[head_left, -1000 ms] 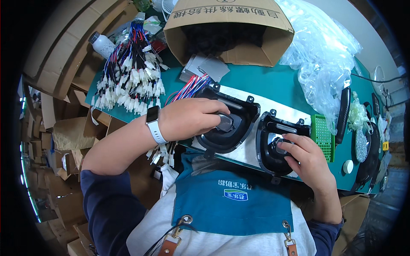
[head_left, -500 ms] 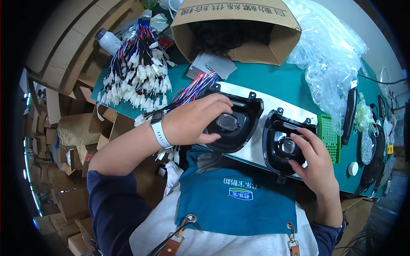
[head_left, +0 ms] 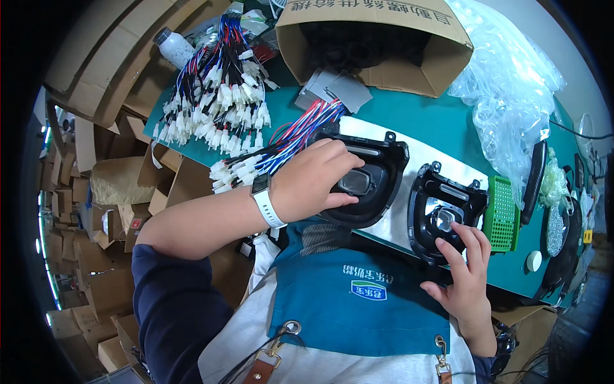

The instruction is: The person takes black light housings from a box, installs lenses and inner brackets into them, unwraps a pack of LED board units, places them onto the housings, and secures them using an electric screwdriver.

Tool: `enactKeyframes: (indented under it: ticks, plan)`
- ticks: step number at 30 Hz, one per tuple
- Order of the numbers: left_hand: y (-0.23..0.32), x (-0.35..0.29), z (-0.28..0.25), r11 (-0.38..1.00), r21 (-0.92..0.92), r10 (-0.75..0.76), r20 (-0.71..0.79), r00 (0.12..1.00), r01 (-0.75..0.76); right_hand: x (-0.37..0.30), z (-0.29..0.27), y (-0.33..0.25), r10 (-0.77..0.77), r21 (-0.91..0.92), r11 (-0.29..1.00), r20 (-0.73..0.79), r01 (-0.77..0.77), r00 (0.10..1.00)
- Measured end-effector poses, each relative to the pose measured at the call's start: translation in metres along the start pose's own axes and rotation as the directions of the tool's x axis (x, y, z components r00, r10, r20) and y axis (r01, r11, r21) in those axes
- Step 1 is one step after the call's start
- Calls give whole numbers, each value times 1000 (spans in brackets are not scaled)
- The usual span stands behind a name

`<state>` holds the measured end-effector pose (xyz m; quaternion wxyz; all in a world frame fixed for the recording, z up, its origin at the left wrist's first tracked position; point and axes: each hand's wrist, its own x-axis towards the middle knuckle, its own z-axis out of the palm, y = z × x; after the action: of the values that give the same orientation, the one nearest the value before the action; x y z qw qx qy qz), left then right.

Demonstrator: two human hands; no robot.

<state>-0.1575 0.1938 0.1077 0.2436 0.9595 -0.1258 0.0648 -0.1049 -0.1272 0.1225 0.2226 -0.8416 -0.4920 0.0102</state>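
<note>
Two black lamp housings lie side by side on a white board. On the left lamp housing, a squarish lens sits in a dark recess. My left hand reaches over it from the left, fingers and thumb bent about the lens and gripping the housing. The right lamp housing has a shiny round lens in a bright frame. Over its near edge is my right hand, fingers apart, the fingertips just below the lens; whether they touch is hard to tell. A watch with a white strap is on my left wrist.
Bundled wires with white connectors hang at the far left of the green table. More coloured wires lie beside the left housing. An open carton holds dark parts. Clear plastic bags, a green tray and a white cap are on the right.
My right hand has drawn back toward me from the right housing's lens, and its fingers have spread. My left hand stays on the left housing. The whole view has shifted slightly.
</note>
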Motion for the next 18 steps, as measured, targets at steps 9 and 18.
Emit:
enactKeyframes:
  ticks: [9, 18]
  plan:
    - [5, -4, -3, 999, 28, 35, 3, 999, -35, -10, 3, 5, 29, -1, 1000, -140, -30, 990]
    - [56, -35, -5, 956, 271, 90, 79, 993, -108, -7, 13, 15, -151, 42, 987, -133, 157, 980]
